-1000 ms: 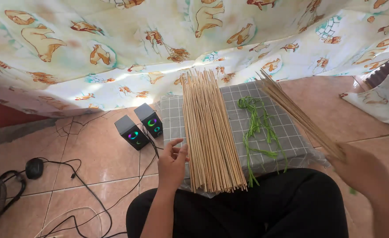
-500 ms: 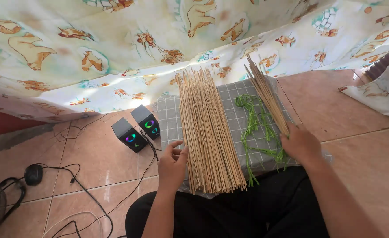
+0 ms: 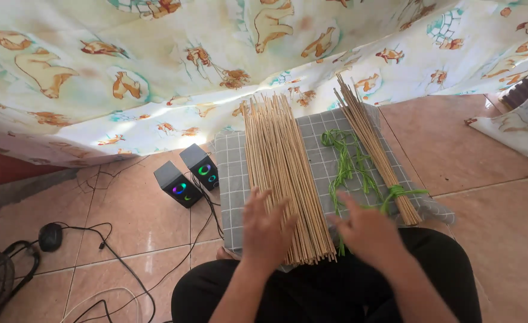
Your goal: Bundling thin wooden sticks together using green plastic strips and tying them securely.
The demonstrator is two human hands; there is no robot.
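Bright daylight glows through the cloth (image 3: 156,72), flaring white near its hem. Shadows on the tiles (image 3: 467,137) are soft. Both hands (image 3: 264,230) blur with motion; edges bend slightly.

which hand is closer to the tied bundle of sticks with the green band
Right. The right hand hovers just left of the tied bundle, near its green band, not touching it. The left hand rests on the loose sticks, farther away.
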